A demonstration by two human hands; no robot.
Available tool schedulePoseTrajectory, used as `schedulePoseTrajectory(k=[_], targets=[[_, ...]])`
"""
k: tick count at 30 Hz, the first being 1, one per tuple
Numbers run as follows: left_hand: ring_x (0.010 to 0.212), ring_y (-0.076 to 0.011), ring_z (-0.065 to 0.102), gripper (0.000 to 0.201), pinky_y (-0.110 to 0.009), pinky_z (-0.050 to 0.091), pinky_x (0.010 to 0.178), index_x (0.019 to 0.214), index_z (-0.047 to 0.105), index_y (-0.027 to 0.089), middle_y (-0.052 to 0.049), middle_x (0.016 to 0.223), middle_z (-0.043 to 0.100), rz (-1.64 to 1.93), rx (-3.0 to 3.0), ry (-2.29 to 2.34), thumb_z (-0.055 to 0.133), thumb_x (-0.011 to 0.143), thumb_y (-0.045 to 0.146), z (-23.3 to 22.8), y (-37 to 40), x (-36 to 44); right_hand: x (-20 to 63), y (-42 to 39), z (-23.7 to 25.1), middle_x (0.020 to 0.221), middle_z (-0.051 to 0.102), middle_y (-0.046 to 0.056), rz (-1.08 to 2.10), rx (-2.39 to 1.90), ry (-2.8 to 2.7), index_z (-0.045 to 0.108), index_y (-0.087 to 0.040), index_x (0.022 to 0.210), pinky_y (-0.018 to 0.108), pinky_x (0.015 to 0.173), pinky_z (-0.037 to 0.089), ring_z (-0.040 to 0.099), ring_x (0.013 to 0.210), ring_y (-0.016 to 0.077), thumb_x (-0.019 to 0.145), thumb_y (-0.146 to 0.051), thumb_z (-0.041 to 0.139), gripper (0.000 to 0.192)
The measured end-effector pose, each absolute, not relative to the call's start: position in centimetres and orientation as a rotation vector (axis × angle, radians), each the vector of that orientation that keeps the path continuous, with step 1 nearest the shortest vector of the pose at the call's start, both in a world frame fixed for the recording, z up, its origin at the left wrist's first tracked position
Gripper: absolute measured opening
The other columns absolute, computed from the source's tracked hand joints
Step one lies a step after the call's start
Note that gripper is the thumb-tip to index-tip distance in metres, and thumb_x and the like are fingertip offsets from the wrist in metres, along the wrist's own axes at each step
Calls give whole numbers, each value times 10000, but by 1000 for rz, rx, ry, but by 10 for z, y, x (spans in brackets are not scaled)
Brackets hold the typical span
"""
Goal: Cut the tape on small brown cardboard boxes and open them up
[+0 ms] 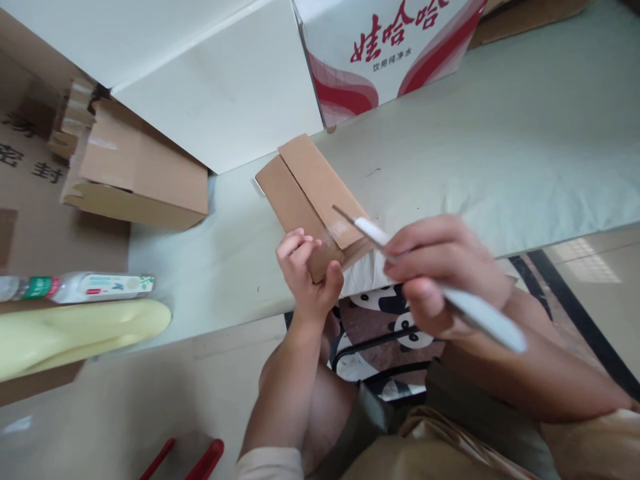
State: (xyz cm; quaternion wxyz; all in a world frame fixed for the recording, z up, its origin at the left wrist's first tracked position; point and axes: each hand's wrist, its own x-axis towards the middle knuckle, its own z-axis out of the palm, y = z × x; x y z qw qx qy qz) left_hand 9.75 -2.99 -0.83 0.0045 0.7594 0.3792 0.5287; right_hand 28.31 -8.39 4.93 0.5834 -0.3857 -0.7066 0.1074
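Note:
A small closed cardboard box [305, 180] lies on the pale green table cover, turned at an angle, with a seam running along its top. My left hand [313, 270] grips its near end, fingers curled over the top and thumb at the near edge. Clear tape seems to shine near that end. Above and right of the box, my right hand [445, 273] is closed around a slim utility knife [373, 232] with a whitish-grey handle. Its thin dark tip points up and left, over the box's top in this view; whether it touches cannot be made out.
Behind stand a large white box [225, 87] and a white-and-red carton [350, 73]. Left are another cardboard box [145, 160], a plastic bottle [105, 287] and a pale yellow object [90, 327]. A panda-patterned seat [385, 333] shows below the table edge, with red handles [205, 460] lower left.

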Motion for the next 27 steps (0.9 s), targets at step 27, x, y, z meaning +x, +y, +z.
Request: schedulePoseTrajectory(k=[27], targets=[[1226,-234,565,273,-482,492,1069,1179,494,254,-61,1130,557,1645,2330,1149,566,977,422,-19,-32,91,232,-103,27,823,655,31,304,-842,-1760,518,-209,827,273,590,433,517,638,126,982,-213,485,159]])
